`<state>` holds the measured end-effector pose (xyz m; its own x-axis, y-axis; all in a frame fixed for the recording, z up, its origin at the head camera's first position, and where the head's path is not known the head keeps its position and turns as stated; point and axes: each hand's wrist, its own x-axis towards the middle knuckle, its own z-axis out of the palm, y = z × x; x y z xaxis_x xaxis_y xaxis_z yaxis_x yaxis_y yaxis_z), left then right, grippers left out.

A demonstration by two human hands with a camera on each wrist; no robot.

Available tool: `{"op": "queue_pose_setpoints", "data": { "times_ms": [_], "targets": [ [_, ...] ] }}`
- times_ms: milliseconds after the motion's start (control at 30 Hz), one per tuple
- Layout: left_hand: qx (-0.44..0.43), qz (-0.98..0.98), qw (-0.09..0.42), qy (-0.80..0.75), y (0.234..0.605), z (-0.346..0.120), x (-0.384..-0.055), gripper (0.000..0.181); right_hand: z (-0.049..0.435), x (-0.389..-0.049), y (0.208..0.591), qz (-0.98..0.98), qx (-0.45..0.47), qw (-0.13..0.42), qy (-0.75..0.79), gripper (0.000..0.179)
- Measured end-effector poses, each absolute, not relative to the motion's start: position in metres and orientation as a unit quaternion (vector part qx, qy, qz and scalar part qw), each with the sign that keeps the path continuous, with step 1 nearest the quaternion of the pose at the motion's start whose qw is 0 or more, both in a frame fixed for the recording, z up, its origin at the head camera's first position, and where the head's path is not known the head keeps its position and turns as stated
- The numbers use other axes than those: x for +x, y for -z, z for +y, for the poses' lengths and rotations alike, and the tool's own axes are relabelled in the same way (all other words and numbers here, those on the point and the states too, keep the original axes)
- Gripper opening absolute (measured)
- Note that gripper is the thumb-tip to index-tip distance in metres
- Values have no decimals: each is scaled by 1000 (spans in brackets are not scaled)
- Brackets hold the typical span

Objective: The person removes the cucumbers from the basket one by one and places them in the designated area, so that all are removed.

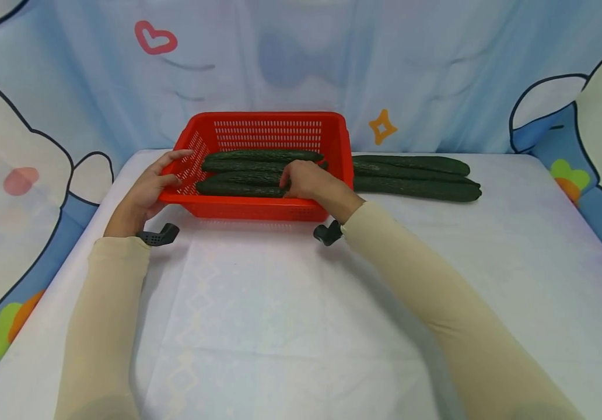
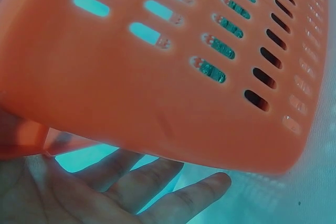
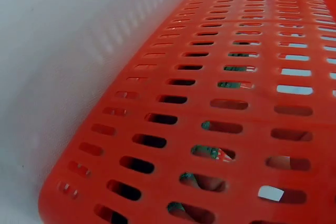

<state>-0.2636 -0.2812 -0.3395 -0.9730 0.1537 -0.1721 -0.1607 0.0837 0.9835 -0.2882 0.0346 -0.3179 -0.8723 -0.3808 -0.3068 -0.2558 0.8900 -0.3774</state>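
Observation:
A red plastic basket [image 1: 259,208] with slotted walls stands at the back of the table, with several long dark-green cucumbers [image 1: 238,189] lying side by side in it. At its left end, my left hand [image 1: 149,185] touches the rim with fingers extended. The left wrist view shows several spread fingers [image 2: 184,198] beside the basket's wall. Reaching over the front rim, my right hand [image 1: 308,181] grips the front cucumber near its right end with bent fingers. The fingertips are partly hidden; only bits of hand and cucumber show through the slots in the right wrist view.
More cucumbers [image 1: 416,181] lie together on the white-covered table [image 1: 248,315], just right of the basket. A light-blue printed curtain [image 1: 301,64] hangs close behind. Both wrists carry small dark cameras, below the front rim.

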Motion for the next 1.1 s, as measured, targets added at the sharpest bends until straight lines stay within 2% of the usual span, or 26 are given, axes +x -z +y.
{"op": "queue_pose_setpoints", "data": {
  "times_ms": [200,500,733,1100],
  "targets": [
    [-8,730,117,-673,339,-281,-263,57,35,-287,317,954,-153,205,154,49],
    [-9,728,117,-676,339,-280,-264,58,34,-287,316,953,-151,225,133,54],
    [-4,732,113,-671,341,-280,-263,58,34,-289,318,938,-154,281,134,39],
    [0,734,112,-670,339,-280,-262,57,32,-291,318,936,-152,289,128,33]
  ]
}}
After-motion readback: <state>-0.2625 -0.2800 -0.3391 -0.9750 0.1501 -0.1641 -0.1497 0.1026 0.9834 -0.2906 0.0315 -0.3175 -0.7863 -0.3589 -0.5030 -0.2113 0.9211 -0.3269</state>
